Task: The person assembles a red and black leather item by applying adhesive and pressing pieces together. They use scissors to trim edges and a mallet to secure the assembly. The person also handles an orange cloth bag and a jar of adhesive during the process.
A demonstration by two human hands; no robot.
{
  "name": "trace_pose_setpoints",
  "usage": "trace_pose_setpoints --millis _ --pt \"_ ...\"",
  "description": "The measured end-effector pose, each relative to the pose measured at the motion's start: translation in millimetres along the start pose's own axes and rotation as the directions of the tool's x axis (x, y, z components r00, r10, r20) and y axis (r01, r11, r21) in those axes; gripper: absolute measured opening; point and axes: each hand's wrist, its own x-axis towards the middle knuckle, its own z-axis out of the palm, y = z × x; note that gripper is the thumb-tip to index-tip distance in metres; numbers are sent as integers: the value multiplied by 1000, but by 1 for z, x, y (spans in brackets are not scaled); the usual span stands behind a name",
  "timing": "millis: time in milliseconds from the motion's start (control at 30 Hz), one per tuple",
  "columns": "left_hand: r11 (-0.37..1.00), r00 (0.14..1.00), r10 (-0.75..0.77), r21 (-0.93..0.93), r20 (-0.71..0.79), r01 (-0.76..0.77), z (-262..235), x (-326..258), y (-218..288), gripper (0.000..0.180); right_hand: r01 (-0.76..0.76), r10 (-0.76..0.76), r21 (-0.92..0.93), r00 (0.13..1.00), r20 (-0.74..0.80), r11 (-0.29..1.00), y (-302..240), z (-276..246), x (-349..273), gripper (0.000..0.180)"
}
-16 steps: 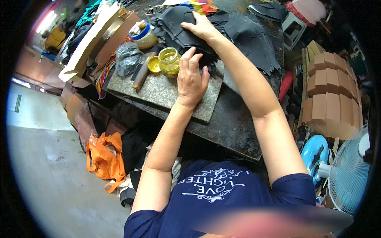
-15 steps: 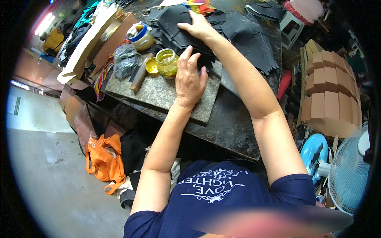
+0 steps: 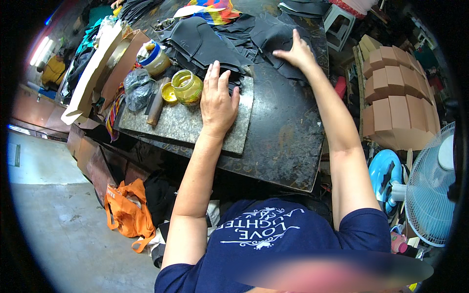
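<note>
My left hand (image 3: 220, 100) is at the right part of a grey stone slab (image 3: 181, 128), fingers stretched out and nothing in them. Just left of it stands an open glass jar (image 3: 188, 92) of yellowish stuff, with its yellow-smeared lid (image 3: 168, 92) beside it. My right hand (image 3: 296, 54) is over black cut sheets (image 3: 273, 36) at the far right of the table, thumb and fingers spread apart. Another pile of black cut pieces (image 3: 198, 41) lies beyond the slab. A short tool with a worn handle (image 3: 155, 110) rests at the slab's left, next to a crumpled dark plastic bag (image 3: 138, 88).
A blue-rimmed jar (image 3: 154, 58) stands behind the plastic bag. The dark table (image 3: 273, 156) has its near corner in front of me. On the right are stacked brown boxes (image 3: 400, 115), a fan (image 3: 432, 185) and a white stool (image 3: 339, 27). An orange bag (image 3: 129, 207) hangs at the lower left.
My right hand has moved right, from the black pile beyond the slab to the black sheets at the far right. My left hand stays by the jar. The whole view has shifted slightly.
</note>
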Motion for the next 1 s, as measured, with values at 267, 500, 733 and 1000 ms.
trace_pose_setpoints --millis 267,500,733,1000 --pt "999 999 35 41 -5 -34 -1 -1 0 48 342 -462 -338 795 -394 877 -28 0 -47 103" --pt "999 1000 28 45 -1 -28 0 -1 1 47 325 -325 -15 946 13 946 -46 -29 -41 93" --pt "1000 1000 -14 21 -6 14 0 -1 2 46 680 -550 431 734 -400 593 -103 -113 13 67" --pt "1000 1000 -8 16 -16 9 -3 -1 3 44 477 -367 868 789 -492 -137 -216 -75 11 83"
